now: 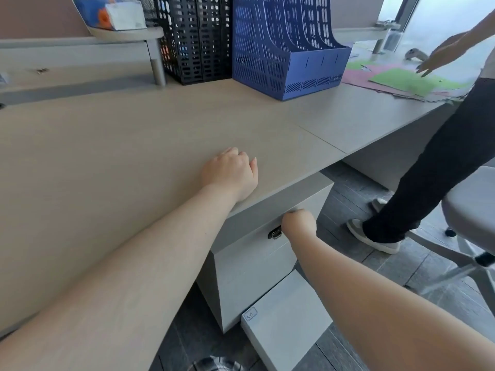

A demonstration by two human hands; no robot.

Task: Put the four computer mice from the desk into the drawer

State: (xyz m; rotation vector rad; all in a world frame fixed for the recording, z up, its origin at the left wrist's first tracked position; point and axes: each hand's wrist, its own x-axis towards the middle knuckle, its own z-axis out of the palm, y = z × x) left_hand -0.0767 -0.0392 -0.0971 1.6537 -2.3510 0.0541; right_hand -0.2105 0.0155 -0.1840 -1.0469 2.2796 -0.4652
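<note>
Resting loosely curled and empty on the desk, the left hand idles while the right hand fists against the drawer top edge.

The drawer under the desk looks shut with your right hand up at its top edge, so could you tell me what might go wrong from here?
1. The right hand is curled at the top edge of the drawer, close under the desk lip; fingers could get pinched.
2. A grey box lies on the floor in front of the cabinet and might trip you.
3. Another person's leg and a chair crowd the right side.
</note>
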